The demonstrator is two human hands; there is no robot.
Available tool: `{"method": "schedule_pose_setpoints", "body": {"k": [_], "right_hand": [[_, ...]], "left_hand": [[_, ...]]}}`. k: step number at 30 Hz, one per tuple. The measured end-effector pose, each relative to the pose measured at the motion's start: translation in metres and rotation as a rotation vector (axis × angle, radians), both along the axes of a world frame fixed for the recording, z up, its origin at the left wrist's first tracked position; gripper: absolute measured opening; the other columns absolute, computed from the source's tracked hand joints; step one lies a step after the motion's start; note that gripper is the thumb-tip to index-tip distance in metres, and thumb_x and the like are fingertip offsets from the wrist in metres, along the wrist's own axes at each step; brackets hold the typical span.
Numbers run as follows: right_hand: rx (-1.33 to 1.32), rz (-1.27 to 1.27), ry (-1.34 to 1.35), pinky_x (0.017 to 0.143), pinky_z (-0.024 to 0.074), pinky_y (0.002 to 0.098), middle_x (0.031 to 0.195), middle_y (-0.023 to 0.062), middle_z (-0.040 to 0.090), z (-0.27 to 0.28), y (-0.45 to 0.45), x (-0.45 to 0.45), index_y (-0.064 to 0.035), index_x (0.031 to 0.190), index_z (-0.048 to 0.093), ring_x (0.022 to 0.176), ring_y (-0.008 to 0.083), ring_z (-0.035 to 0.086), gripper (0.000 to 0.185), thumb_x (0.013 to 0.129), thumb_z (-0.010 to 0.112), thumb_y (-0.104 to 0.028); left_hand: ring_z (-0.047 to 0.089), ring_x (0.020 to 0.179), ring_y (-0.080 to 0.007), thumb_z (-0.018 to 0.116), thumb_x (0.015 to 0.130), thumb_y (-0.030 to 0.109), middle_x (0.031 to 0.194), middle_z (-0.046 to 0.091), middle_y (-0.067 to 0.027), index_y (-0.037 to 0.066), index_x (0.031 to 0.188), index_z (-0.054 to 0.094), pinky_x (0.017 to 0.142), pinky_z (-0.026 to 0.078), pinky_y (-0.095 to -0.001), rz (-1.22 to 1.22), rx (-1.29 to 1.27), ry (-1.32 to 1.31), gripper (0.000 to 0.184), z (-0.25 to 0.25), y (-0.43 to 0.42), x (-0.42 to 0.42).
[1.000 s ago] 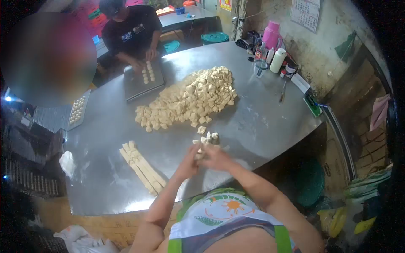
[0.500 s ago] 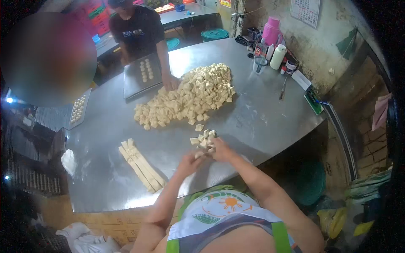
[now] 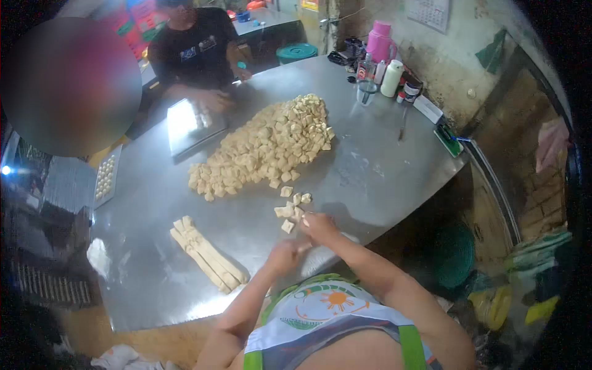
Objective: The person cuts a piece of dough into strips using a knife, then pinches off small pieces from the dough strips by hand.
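Note:
Near the table's front edge, my left hand [image 3: 285, 256] is closed around what looks like the end of a dough strip [image 3: 304, 246], mostly hidden by the fingers. My right hand [image 3: 320, 228] is closed just beyond it, with a pale dough piece [image 3: 305, 221] showing at its fingertips. Several cut dough pieces [image 3: 286, 211] lie loose beside that hand. Farther back spreads a large heap of dough pieces [image 3: 265, 142]. To the left, long dough strips [image 3: 208, 256] rest side by side.
Across the steel table [image 3: 142, 246], a co-worker [image 3: 191, 55] stands behind a metal tray [image 3: 188, 126]. Another tray [image 3: 106, 179] holds small dough balls at the left edge. Bottles, a pink thermos [image 3: 380, 43] and a clear cup [image 3: 366, 92] stand at the back right.
My hands have drawn slightly toward me, and loose dough pieces now lie more spread out by the right hand. The co-worker's hand has left the heap and moved back over the tray.

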State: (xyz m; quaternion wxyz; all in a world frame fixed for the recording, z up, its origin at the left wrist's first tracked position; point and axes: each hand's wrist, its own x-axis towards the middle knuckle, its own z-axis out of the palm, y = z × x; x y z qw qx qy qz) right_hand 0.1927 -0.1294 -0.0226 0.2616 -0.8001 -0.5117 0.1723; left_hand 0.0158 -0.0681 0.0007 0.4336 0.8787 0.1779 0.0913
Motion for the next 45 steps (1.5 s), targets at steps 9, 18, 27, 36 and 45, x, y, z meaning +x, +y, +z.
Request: {"method": "schedule_pose_setpoints", "body": {"k": [9, 18, 27, 36, 45], "right_hand": [[0.428, 0.041, 0.092, 0.084, 0.0499, 0.0436, 0.103, 0.0163, 0.066, 0.029, -0.007, -0.048, -0.0043, 0.109, 0.065, 0.098, 0.034, 0.064, 0.039, 0.082, 0.072, -0.032], [0.318, -0.169, 0.102, 0.076, 0.0504, 0.0419, 0.094, 0.0123, 0.067, 0.018, -0.015, -0.052, -0.0035, 0.097, 0.064, 0.087, 0.0333, 0.065, 0.03, 0.079, 0.075, -0.024], [0.11, -0.11, 0.619, 0.098, 0.0467, 0.0439, 0.13, 0.0194, 0.049, -0.02, -0.047, 0.017, -0.0083, 0.145, 0.039, 0.118, 0.0348, 0.054, 0.094, 0.067, 0.086, -0.029], [-0.047, -0.06, 0.098, 0.095, 0.047, 0.0502, 0.136, 0.0222, 0.039, -0.097, 0.034, 0.057, -0.0158, 0.153, 0.02, 0.115, 0.0448, 0.054, 0.102, 0.071, 0.079, -0.028], [0.442, -0.035, 0.225, 0.086, 0.0517, 0.0362, 0.133, 0.0166, 0.054, 0.0, 0.054, 0.086, -0.0034, 0.149, 0.03, 0.111, 0.0282, 0.061, 0.071, 0.088, 0.065, -0.007]], "left_hand": [[0.06, 0.109, -0.0369, 0.062, 0.077, -0.001, 0.115, 0.065, -0.022, 0.011, 0.141, 0.048, 0.09, 0.049, -0.0392, 0.021, 0.123, -0.196, 0.066, -0.017, 0.055, -0.018], [0.064, 0.088, -0.0429, 0.061, 0.088, 0.015, 0.093, 0.067, -0.0222, 0.007, 0.117, 0.06, 0.079, 0.051, -0.0461, -0.111, -0.024, 0.301, 0.03, 0.018, 0.025, -0.002], [0.063, 0.086, -0.0336, 0.082, 0.075, 0.022, 0.084, 0.061, -0.022, 0.0, 0.11, 0.053, 0.077, 0.05, -0.0404, 0.26, -0.276, 0.141, 0.05, -0.021, 0.072, -0.006], [0.046, 0.124, -0.037, 0.081, 0.074, 0.015, 0.129, 0.046, -0.0233, 0.0, 0.136, 0.032, 0.102, 0.042, -0.0453, 0.285, -0.173, 0.047, 0.08, -0.057, 0.096, 0.117], [0.061, 0.108, -0.0234, 0.066, 0.089, 0.048, 0.112, 0.063, -0.0133, 0.004, 0.129, 0.043, 0.088, 0.051, -0.0365, 0.547, -1.133, -0.038, 0.064, -0.016, 0.105, 0.08]]}}
